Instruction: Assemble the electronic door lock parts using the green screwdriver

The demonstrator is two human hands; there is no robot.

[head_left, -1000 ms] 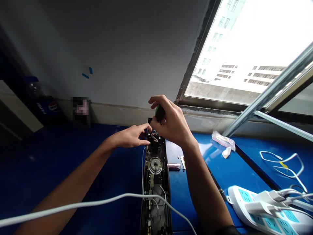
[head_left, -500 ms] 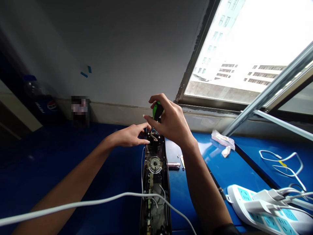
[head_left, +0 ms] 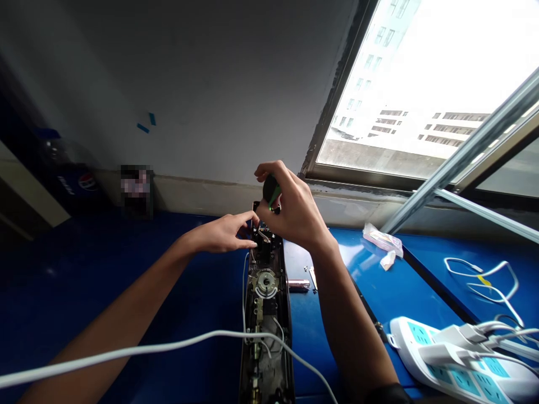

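Note:
A long, narrow black device housing [head_left: 273,264] lies opened on the table, its inside facing up. It shows a round metal disc [head_left: 266,282], small metal parts, wires and a circuit board at the far end. My right hand [head_left: 292,210] is closed round the green and black handle of a screwdriver [head_left: 272,189], held upright above that far end; its tip is hidden behind my fingers. My left hand [head_left: 227,231] grips the housing's left edge there, thumb and index fingertip at the rim, the other fingers partly hidden.
A white cable [head_left: 168,345] crosses in front, over the housing. Right of the housing lie a shiny pinkish cylinder [head_left: 298,285] and tiny screws. A power strip [head_left: 458,359] with plugs, a plastic packet [head_left: 382,240] and a metal bar [head_left: 463,140] are farther right. A bottle [head_left: 73,174] stands left.
The screwdriver handle has turned in my right hand, showing more black. My right thumb has shifted inward round the handle. My left hand stays at the edge; the view has shifted slightly.

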